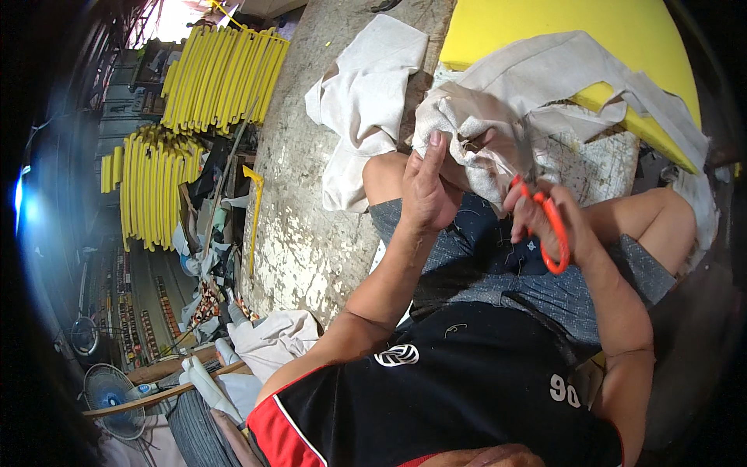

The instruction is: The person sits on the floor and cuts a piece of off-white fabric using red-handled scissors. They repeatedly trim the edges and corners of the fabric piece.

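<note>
A pair of scissors [553, 233] with orange-red handles sits in my right hand [562, 215], its fingers wrapped around the loops. The blades are blurred and point up at the bunched off-white fabric [467, 132]. My left hand [428, 183] grips that fabric from the left side, thumb raised on top of it. Loose threads hang from the cloth near the blades. A longer stretch of the pale fabric [537, 66] trails up and right over a yellow foam slab [646, 31]. Another off-white cloth piece [366, 93] lies to the left of my left hand.
I sit cross-legged on a worn, paint-flecked board [299, 233]. Stacks of yellow bars [226, 78] stand at the far left, with a yellow metal piece [254, 210] along the board's edge. A fan [114, 398] and crumpled cloth [272, 342] are at lower left.
</note>
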A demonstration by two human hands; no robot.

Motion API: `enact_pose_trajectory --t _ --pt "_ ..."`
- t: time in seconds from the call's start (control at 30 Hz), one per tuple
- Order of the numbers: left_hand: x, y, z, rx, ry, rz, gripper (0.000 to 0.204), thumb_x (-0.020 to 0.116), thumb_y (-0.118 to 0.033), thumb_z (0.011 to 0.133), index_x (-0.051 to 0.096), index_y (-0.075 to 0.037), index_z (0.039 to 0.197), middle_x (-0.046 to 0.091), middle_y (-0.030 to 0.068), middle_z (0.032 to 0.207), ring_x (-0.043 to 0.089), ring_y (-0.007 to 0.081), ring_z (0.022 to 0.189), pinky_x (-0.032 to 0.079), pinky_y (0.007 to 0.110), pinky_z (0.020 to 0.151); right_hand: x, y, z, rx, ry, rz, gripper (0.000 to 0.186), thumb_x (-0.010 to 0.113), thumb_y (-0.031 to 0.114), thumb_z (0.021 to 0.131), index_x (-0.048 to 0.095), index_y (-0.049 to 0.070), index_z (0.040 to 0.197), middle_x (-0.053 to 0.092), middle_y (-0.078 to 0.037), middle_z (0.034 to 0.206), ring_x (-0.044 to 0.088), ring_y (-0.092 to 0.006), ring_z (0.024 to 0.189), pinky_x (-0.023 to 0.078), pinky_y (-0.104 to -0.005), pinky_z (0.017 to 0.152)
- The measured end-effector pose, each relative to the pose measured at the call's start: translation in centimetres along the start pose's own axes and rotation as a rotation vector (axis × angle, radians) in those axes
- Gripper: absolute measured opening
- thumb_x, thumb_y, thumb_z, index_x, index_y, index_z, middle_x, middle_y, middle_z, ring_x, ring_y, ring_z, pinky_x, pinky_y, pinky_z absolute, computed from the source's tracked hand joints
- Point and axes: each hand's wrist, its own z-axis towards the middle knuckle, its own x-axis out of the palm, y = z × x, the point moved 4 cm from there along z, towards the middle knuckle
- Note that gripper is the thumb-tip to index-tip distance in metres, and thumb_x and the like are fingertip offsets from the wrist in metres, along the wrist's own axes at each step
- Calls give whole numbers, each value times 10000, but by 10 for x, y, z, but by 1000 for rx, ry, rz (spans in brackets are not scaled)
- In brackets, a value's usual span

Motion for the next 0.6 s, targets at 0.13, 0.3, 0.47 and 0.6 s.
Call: enact_pose_trajectory --t 0.13,0.3,0.47,0.6 --pt "-6 2 3 90 -42 186 518 440 -329 1026 397 55 1372 550 218 1309 542 327 1225 450 468 1024 15 -1 -1 14 95 -160 582 568 550 929 585 -28 993 562 -35 759 554 -100 638 498 -248 590" --pt "-16 8 4 104 -66 179 505 409 -319 1037 399 56 1376 549 236 1310 537 341 1231 456 459 1025 17 7 0 184 126 -215 644 536 619 915 598 -21 937 530 -16 679 509 -73 567 468 -224 519" --pt "-23 7 3 96 -91 257 501 393 -314 1043 404 61 1374 552 240 1305 539 338 1230 459 452 1020 16 6 0 204 81 -178 592 587 599 902 613 7 901 527 -4 631 529 -81 508 441 -241 473" --pt "-28 9 2 105 -101 272 502 392 -315 1044 410 69 1367 551 237 1309 538 336 1231 436 457 1044 12 -2 2 219 145 -218 659 529 647 904 584 -10 907 549 -30 674 515 -69 533 457 -224 464"
